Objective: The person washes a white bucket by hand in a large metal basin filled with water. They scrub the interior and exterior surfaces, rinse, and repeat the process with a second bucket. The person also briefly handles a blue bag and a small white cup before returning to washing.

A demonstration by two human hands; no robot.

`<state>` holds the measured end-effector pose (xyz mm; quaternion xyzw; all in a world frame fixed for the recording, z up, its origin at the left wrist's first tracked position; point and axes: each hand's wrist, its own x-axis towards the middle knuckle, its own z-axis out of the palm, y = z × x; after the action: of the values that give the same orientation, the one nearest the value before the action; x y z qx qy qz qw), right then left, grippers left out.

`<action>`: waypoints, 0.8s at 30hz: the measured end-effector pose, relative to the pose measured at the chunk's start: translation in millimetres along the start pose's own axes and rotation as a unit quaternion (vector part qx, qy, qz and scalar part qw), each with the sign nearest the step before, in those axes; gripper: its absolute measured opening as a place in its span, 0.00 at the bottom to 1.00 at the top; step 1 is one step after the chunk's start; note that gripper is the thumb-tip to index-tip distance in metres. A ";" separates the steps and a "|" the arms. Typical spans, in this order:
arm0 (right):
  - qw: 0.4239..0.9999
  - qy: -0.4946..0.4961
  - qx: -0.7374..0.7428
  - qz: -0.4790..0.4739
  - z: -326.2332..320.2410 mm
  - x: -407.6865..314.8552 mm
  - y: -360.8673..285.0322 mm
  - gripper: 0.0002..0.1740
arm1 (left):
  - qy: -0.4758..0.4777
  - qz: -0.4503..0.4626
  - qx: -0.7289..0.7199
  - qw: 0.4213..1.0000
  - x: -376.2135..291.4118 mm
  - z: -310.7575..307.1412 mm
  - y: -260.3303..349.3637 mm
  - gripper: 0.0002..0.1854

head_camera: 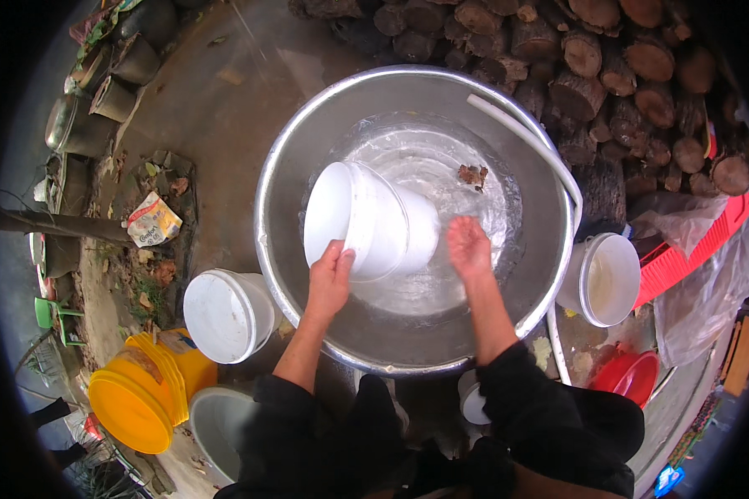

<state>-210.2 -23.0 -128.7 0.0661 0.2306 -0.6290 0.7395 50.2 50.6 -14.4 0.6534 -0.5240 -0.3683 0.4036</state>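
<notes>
A white plastic bucket (381, 221) lies tilted on its side over a large round metal basin (293, 156), its mouth facing left. My left hand (332, 274) grips the bucket's rim from the near side, thumb on the outside. Just right of the bucket's base, my right hand (470, 246) hangs over the water, apart from the bucket, its fingers bunched and slightly blurred. Shallow rippled water (406, 299) covers the basin floor. A brown dead leaf (473, 176) is in the water at the far right. Over the right rim bends a white hose (530, 137).
White buckets (218, 318) (611, 280) flank the basin; the right one holds cloudy liquid. Stacked yellow buckets (134, 411) and a grey tub (215, 424) are at lower left. A red basin (633, 377) lies at lower right. Cut logs (577, 93) are piled behind.
</notes>
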 end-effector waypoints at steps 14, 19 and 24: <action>0.496 -0.122 -0.791 -0.337 86.7 -56.0 113.4 0.31 | 0.038 -0.014 -0.086 0.995 25.0 12.3 7.8 0.12; 0.553 -0.042 -0.787 -0.270 96.1 -7.3 83.9 0.28 | 0.053 -0.021 -0.069 0.996 28.9 11.8 4.9 0.11; 0.605 -0.184 -0.742 -0.224 109.4 22.1 88.1 0.26 | 0.033 -0.042 -0.062 0.997 33.4 17.5 3.2 0.11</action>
<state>-95.1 -67.7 -58.1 -0.6761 0.4848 -0.3867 0.3978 39.1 14.9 -20.5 0.6600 -0.4587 -0.3953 0.4447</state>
